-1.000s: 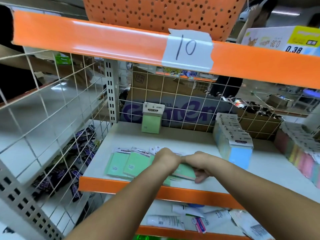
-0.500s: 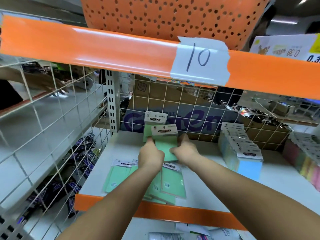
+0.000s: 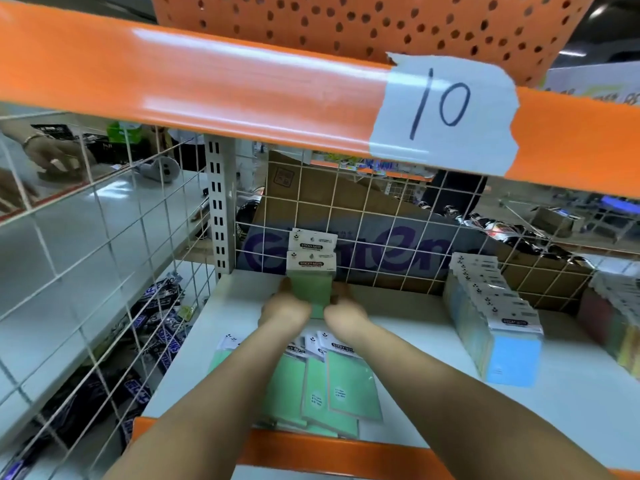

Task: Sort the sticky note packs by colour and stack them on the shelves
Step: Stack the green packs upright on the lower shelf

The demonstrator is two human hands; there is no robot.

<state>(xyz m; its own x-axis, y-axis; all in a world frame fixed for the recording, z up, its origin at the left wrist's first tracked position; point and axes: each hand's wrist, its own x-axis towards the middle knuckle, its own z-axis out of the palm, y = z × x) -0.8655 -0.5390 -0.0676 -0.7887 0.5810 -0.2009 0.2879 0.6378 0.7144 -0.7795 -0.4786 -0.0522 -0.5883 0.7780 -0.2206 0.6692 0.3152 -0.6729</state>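
Nearest the camera, an orange shelf lip (image 3: 346, 455) edges the white shelf (image 3: 433, 341). Just behind the lip, loose green packs (image 3: 349, 386) lie flat and overlapping between the person's two forearms, their white header cards pointing toward the back.

Further in, both hands meet at the middle of the shelf. The left hand (image 3: 285, 308) and the right hand (image 3: 346, 313) grip a green pack (image 3: 311, 289) from either side, fingers curled round its lower edges. The pack stands upright, its white header on top, directly in front of another upright green pack (image 3: 313, 240) that leans against the wire grid (image 3: 381, 244) at the back of the shelf. Whether the two packs touch cannot be told.

To the right, well apart from the hands, a row of blue packs (image 3: 498, 327) stands on edge, running from the front toward the grid. At the far right edge a blurred row of mixed-colour packs (image 3: 620, 327) stands the same way.

Overhead, the orange front of the next shelf carries a white label (image 3: 446, 112) marked 10, with an orange perforated basket (image 3: 381, 26) above it.
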